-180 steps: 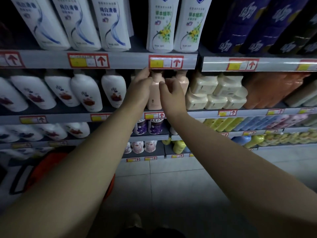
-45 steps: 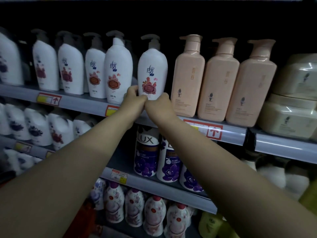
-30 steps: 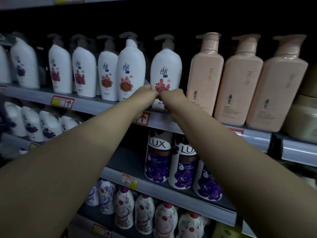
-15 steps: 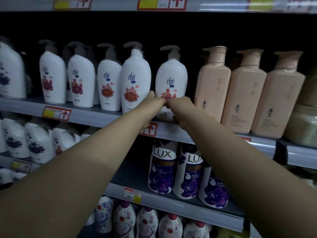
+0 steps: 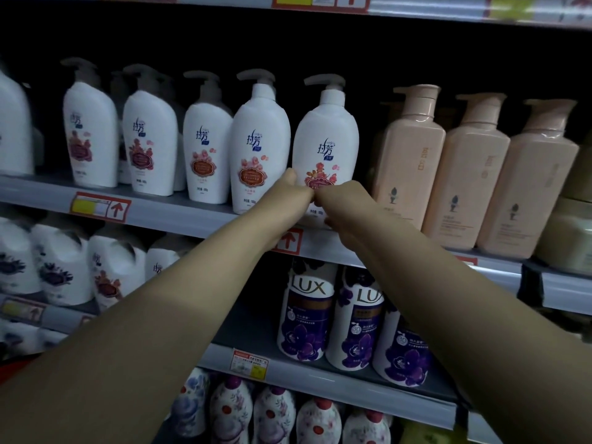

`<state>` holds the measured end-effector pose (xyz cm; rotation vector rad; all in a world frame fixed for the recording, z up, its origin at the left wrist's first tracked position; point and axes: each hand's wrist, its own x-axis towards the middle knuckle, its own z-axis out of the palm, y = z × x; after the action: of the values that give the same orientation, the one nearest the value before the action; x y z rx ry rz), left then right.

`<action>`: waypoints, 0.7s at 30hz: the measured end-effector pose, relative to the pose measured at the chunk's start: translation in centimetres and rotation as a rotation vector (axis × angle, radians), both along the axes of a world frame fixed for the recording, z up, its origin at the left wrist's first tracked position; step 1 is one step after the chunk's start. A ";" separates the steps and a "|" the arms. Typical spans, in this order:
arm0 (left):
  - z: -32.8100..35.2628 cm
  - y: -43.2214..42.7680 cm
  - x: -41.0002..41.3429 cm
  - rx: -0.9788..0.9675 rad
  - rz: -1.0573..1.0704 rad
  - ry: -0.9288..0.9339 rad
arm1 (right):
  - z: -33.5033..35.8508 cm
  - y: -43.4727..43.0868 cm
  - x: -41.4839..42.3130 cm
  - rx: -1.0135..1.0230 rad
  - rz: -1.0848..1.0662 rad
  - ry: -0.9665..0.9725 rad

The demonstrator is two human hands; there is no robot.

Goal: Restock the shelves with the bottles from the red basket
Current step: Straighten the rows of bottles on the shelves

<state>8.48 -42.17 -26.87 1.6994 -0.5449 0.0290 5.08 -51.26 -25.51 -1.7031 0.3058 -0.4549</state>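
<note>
Head view: left hand [image 5: 287, 200] and right hand [image 5: 346, 204], grip snug round white pump bottle [image 5: 325, 139].

LUX on purple bottles [image 5: 306, 318]; arrows on tags [image 5: 102, 209].

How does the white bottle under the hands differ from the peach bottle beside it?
The rounded white plastic pump bottle has an oval body; the nearest peach plastic pump bottle is square-shouldered. The white one bears a red floral label, the peach one a dark emblem. Left hand and right hand hold the white one, not the peach. Both stand upright on one shelf.
</note>
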 end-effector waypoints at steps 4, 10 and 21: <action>-0.4 0.5 0.0 0.054 -0.034 -0.029 | -0.5 0.8 0.7 -0.026 -0.091 0.030; -0.4 2.9 1.0 -0.088 0.105 -0.105 | -1.4 0.6 1.6 -0.026 -0.202 -0.006; -0.7 8.0 3.8 -0.016 0.088 -0.021 | -1.9 3.2 2.5 -0.109 -0.418 0.008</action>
<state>12.27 -34.19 -27.56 1.7086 -0.4843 0.1142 7.56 -48.09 -27.45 -1.7487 0.6595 -0.7826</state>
